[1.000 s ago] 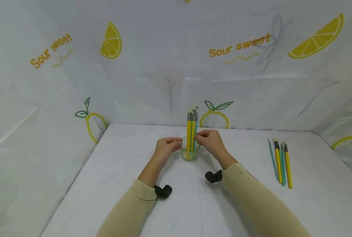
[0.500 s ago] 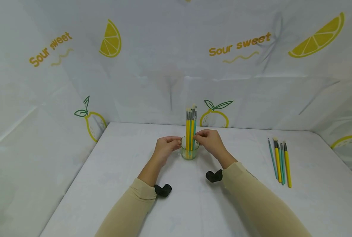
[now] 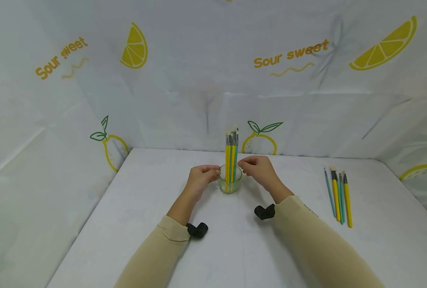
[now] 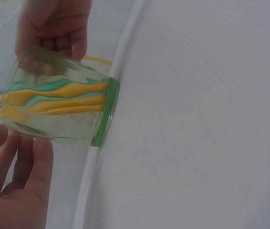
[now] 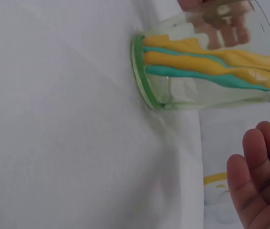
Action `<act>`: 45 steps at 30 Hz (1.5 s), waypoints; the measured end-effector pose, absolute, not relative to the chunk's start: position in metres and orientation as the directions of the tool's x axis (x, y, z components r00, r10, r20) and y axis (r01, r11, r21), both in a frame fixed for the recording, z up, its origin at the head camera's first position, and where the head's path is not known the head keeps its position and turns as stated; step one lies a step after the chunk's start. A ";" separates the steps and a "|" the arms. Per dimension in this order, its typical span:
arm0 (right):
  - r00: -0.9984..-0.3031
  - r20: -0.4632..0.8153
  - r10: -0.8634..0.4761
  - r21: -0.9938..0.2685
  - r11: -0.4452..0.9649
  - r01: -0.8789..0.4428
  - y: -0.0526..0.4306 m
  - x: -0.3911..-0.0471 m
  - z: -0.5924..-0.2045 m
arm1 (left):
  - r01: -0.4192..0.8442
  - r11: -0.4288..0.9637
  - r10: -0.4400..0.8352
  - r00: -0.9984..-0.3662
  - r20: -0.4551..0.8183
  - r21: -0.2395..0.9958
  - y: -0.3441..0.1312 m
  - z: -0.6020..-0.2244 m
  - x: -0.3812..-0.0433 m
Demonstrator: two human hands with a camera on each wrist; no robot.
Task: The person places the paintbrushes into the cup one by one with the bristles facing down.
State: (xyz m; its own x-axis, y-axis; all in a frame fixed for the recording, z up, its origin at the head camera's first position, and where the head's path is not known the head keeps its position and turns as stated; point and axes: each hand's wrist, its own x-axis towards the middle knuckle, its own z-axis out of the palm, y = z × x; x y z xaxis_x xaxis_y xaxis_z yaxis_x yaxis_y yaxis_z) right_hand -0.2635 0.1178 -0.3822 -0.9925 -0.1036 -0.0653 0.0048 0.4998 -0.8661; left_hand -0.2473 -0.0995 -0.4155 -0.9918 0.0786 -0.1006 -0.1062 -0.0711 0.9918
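Brushes (image 3: 233,156) in cup (image 5: 187,94), loose brushes (image 3: 336,196) right, on table (image 3: 141,192)

High head view, wrist close-ups sharing glass (image 4: 68,127)

From afar I saw a white tabletop (image 3: 228,248) beneath the right hand (image 3: 260,169) and, beyond that hand, a lemon-print backdrop (image 3: 199,60) lettered “Sour sweet”.

The right wrist view's edge cuts off the right hand (image 5: 264,179) and the brushes (image 3: 231,160); the head view's bottom edge cuts off the sleeves (image 3: 156,254).
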 end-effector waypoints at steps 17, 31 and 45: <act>-0.989 0.023 -0.149 -0.581 0.803 -0.135 0.206 -0.251 -0.363 | -0.119 -0.079 0.072 -0.991 -0.114 0.990 -0.100 -0.418 -0.249; -0.993 -0.114 -0.026 -0.499 0.866 0.034 0.320 -0.230 -0.367 | -0.127 -0.078 0.061 -0.991 -0.122 0.989 -0.100 -0.419 -0.249; -0.958 -0.208 0.196 -0.455 0.848 0.272 0.395 -0.213 -0.381 | -0.127 -0.084 0.049 -0.991 -0.123 0.988 -0.101 -0.416 -0.248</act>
